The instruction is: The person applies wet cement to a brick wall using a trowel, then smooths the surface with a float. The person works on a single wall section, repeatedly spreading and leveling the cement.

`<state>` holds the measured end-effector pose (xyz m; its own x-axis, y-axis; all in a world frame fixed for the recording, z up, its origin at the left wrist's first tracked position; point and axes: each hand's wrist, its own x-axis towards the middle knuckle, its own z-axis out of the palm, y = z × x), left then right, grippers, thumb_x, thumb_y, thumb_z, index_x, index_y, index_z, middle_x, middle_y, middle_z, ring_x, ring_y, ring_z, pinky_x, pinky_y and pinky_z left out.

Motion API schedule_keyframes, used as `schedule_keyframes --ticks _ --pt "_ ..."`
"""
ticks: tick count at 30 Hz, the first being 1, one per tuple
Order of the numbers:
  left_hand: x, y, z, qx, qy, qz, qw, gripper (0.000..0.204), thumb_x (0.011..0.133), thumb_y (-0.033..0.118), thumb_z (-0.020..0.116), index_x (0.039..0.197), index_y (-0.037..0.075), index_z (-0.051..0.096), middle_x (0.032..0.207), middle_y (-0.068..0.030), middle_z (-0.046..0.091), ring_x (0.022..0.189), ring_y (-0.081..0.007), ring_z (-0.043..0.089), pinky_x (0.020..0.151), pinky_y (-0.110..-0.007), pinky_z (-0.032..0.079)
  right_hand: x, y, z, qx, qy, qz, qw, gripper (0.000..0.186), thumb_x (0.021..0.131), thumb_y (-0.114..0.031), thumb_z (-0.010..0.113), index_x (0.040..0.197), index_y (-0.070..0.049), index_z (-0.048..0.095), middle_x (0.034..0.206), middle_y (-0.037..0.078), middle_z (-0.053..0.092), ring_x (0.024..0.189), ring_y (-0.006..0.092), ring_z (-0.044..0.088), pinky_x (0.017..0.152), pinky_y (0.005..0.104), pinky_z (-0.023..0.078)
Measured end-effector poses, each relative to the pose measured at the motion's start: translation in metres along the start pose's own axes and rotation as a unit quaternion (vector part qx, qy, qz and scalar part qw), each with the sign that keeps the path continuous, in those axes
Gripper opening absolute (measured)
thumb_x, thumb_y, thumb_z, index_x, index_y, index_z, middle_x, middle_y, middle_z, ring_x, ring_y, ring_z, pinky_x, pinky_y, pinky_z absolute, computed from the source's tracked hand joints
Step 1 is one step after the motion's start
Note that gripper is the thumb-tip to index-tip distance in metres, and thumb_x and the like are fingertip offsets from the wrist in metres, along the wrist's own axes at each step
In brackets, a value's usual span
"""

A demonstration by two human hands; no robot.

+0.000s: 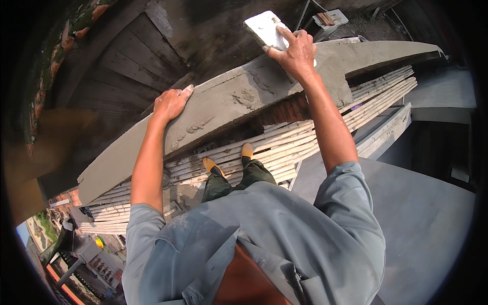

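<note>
A long strip of wet grey cement render (pixel 218 104) covers the top of the wall before me, with rough lumps and ridges on its middle part. My right hand (pixel 297 53) is closed on a white plastering float (pixel 267 29), its thumb and forefinger lying along the flat face. The float is tilted up over the far edge of the wall top. My left hand (pixel 170 105) grips that far edge further left, the thumb against the render and the other fingers partly hidden. Cement smears mark both hands.
Bamboo poles (pixel 284 142) form the scaffold platform under my orange-toed boots (pixel 247 150). Below right lies a grey concrete surface (pixel 406 203). Beyond the wall, a white board (pixel 335 17) carries brick pieces. A yellow helmet (pixel 99 242) shows far down at lower left.
</note>
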<state>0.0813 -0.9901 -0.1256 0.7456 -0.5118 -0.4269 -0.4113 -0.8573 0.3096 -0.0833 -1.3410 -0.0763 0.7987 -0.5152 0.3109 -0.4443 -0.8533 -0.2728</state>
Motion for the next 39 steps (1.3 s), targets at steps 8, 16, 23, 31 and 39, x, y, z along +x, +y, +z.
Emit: schedule_keyframes --ticks 8,16,23,31,39 --pt "0.0 0.002 0.0 -0.01 0.005 -0.002 1.0 0.083 0.1 0.073 0.04 0.114 0.002 0.081 0.115 -0.0276 0.075 0.115 -0.0444 0.069 0.102 -0.051 0.05 -0.073 0.006 0.009 -0.031 -0.086 -0.046 0.995 0.076 0.073 -0.049 0.091 0.141 -0.021 0.071 0.116 0.016 0.057 0.115 0.0342 0.051 0.097 0.049 0.04" --pt "-0.001 0.002 0.001 0.005 0.026 0.027 0.999 0.079 0.101 0.069 0.041 0.107 0.0 0.081 0.11 -0.0295 0.074 0.11 -0.0461 0.069 0.099 -0.052 0.05 -0.013 0.119 -0.001 -0.1 -0.045 0.192 0.975 0.074 0.082 -0.055 0.082 0.146 -0.022 0.067 0.132 0.022 0.06 0.13 0.0384 0.052 0.107 0.0555 0.041" --pt "-0.003 0.006 0.0 -0.005 0.026 0.022 0.999 0.077 0.102 0.066 0.043 0.105 0.0 0.08 0.109 -0.0301 0.074 0.109 -0.0465 0.069 0.098 -0.053 0.051 0.019 0.21 -0.025 -0.151 -0.01 0.373 0.915 0.074 0.084 -0.062 0.078 0.144 -0.021 0.067 0.144 0.024 0.058 0.139 0.0411 0.048 0.11 0.0573 0.039" --pt "0.002 0.002 0.002 0.004 0.022 0.029 0.999 0.078 0.1 0.069 0.043 0.106 0.0 0.08 0.108 -0.0299 0.074 0.108 -0.0469 0.069 0.097 -0.053 0.051 0.02 0.218 -0.03 -0.128 -0.018 0.41 0.903 0.074 0.083 -0.063 0.078 0.142 -0.018 0.069 0.144 0.026 0.058 0.14 0.0423 0.048 0.113 0.0581 0.038" --pt "0.002 -0.003 0.002 0.011 0.003 0.012 1.0 0.082 0.099 0.071 0.042 0.11 0.0 0.08 0.112 -0.0291 0.075 0.112 -0.0451 0.069 0.1 -0.052 0.05 -0.032 0.085 0.013 -0.084 -0.054 0.167 0.981 0.077 0.08 -0.055 0.084 0.147 -0.021 0.067 0.128 0.02 0.059 0.125 0.0373 0.051 0.103 0.0559 0.04"
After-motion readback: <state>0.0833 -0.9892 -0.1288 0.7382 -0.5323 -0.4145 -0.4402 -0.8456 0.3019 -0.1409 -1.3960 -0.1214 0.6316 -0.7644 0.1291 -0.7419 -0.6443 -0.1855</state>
